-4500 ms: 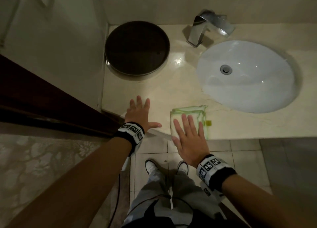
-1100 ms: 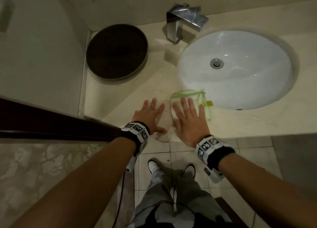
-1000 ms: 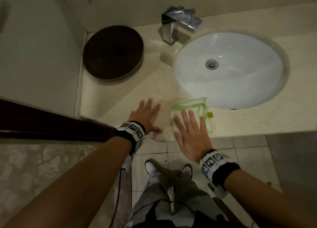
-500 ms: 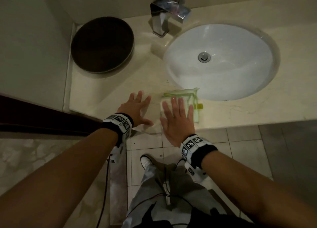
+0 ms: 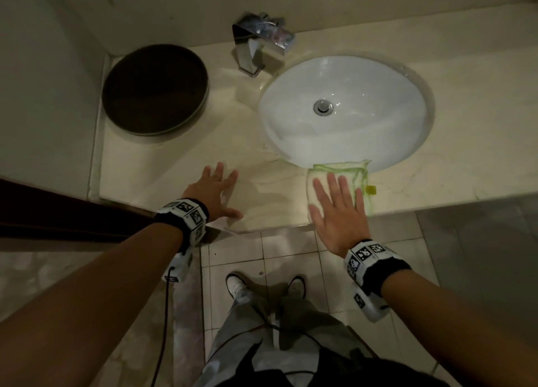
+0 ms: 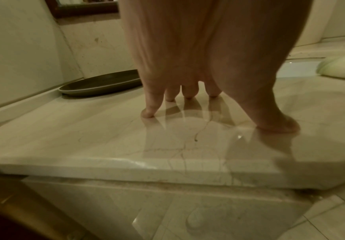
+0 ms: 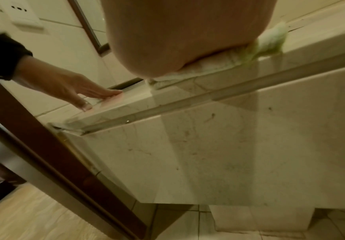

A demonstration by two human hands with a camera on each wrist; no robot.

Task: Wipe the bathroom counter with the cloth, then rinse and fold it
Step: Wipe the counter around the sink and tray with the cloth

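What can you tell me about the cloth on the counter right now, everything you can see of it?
The cloth is a pale, whitish square folded flat in layers, with green stitched edging and a small yellow tag at its right side. It looks like soft, thin fabric. It lies on the marble counter at the front edge, its far edge at the rim of the white basin. The right hand presses flat on it with fingers spread and straight, not curled round it. The left hand rests apart on the bare counter.
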